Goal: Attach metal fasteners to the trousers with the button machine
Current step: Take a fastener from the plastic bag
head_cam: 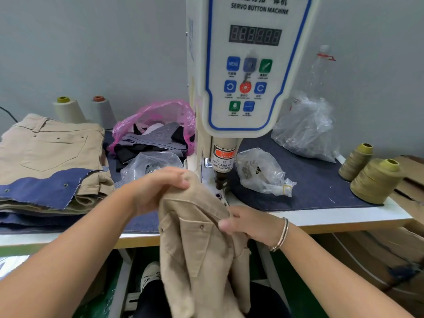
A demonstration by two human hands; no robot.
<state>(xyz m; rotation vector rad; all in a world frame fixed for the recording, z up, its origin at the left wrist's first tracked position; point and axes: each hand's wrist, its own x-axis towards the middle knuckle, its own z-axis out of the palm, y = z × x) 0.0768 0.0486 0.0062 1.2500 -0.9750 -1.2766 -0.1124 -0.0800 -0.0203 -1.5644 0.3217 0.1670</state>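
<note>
Both hands hold up tan trousers (197,237) in front of the button machine (247,65), just below its punch head. Left hand (158,187) grips the upper fold with curled fingers; right hand (247,226) pinches the cloth's edge beside a pocket rivet. Left of the machine lies a stack of finished trousers (50,152); right of it, thread cones (374,180).
</note>
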